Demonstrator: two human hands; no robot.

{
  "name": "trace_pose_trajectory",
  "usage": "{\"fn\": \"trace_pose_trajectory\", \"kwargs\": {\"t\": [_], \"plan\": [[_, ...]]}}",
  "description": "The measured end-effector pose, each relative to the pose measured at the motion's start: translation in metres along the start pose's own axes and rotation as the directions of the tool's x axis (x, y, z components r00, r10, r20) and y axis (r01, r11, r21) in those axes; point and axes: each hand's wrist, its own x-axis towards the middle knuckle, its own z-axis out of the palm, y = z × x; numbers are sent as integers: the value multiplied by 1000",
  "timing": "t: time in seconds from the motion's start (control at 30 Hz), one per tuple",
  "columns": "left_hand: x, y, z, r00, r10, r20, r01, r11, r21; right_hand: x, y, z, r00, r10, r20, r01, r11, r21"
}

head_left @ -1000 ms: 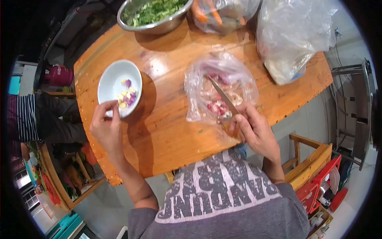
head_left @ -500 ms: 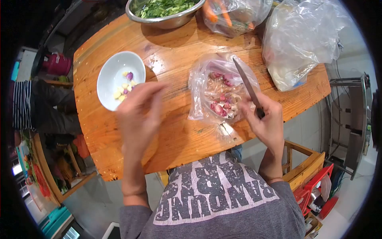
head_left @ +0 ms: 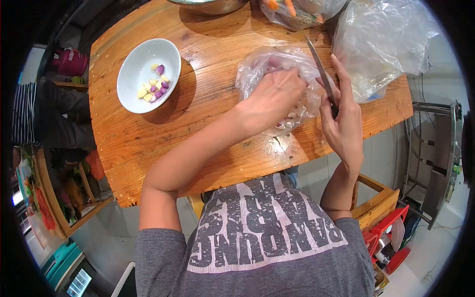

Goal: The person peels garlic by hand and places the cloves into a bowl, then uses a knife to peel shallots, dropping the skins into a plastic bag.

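My left hand reaches into the clear plastic bag on the wooden table. Its fingertips are bent down among the bag's contents, and whatever they hold is hidden. Beside the bag, my right hand is closed round the handle of a knife, with the blade pointing up and to the left and some fingers extended. Reddish skins show in part under my left wrist. Over to the left stands a white bowl with purple shallots and pale peeled cloves.
A metal bowl is at the table's far edge. A bag with carrots and a larger plastic bag lie at the back right. A wooden stool stands below the table's right side. A person's striped clothing shows at left.
My left hand has moved right, from near the white bowl into the plastic bag. My right hand still holds the knife, now slightly higher. The view has shifted, with the table's things higher in frame.
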Motion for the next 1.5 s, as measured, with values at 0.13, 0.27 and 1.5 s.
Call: {"fn": "trace_pose_trajectory", "kwargs": {"t": [0.13,0.27,1.5], "plan": [[18,-6,17,999,14,36,-18,995,103,4,-5,-3,994,107,0,-107,991,79],[20,-13,46,991,90,-100,-86,995,47,7,-4,-5,992,124,6,-124,985,116],[-44,27,-39,829,-547,115,342,335,-878,-30,-8,-3,895,271,354,-446,547,708]]}}
